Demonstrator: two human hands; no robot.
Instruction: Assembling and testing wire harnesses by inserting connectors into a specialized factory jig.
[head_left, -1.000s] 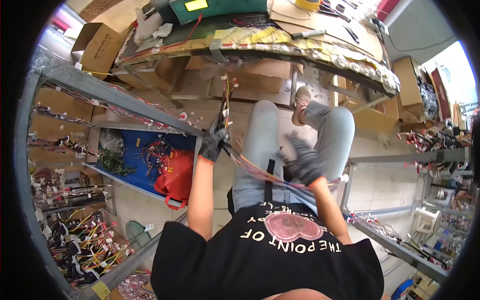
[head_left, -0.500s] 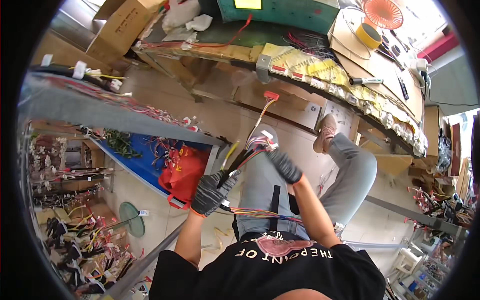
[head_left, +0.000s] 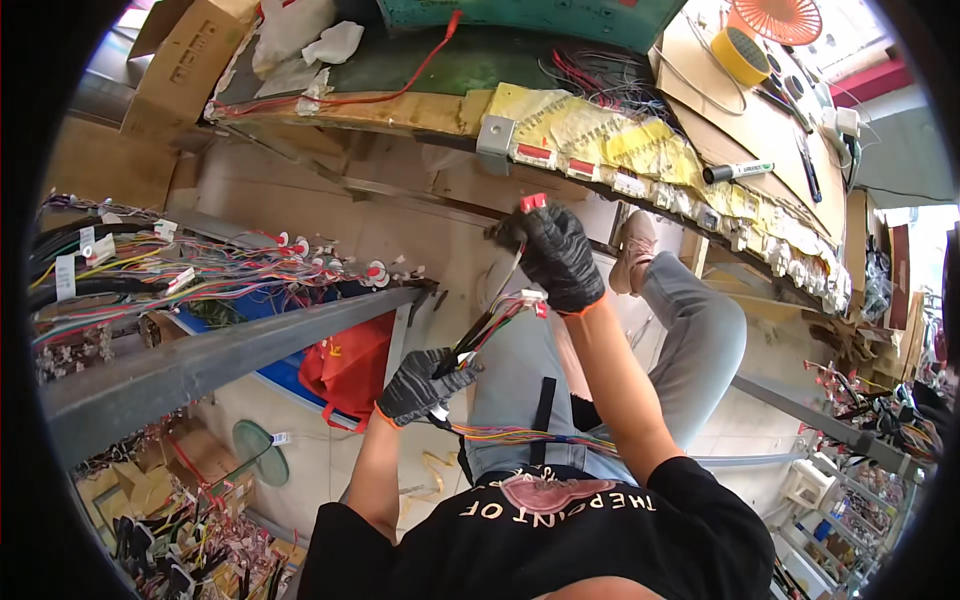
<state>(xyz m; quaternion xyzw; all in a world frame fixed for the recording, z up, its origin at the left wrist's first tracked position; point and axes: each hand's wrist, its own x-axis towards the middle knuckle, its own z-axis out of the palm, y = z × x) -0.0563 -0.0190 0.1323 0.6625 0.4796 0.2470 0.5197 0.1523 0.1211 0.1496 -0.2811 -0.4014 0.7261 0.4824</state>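
Observation:
Both of my hands wear dark grey striped gloves with orange cuffs. My left hand [head_left: 420, 386] is wrapped round the black-sleeved part of a wire harness [head_left: 487, 330] above my left thigh. Several coloured wires run from it across my lap, and a white connector [head_left: 532, 297] sits on one of its branches. Farther out, my right hand [head_left: 563, 262] is closed on a longer branch, close behind a red connector [head_left: 533, 202] that sticks out past the fingers. The right fingertips are partly hidden behind the hand.
A grey metal rail [head_left: 230, 345] at the left stands beside bundles of coloured wires [head_left: 200, 262]. Under it a red bag [head_left: 348, 362] lies in a blue tray [head_left: 285, 372]. The workbench [head_left: 430, 112] crosses the far side, holding a marker [head_left: 738, 171] and yellow tape [head_left: 741, 56].
My right hand has moved away from the white connector, outward to the red connector's branch, and closed there. The left hand keeps its hold. The whole view has shifted a little.

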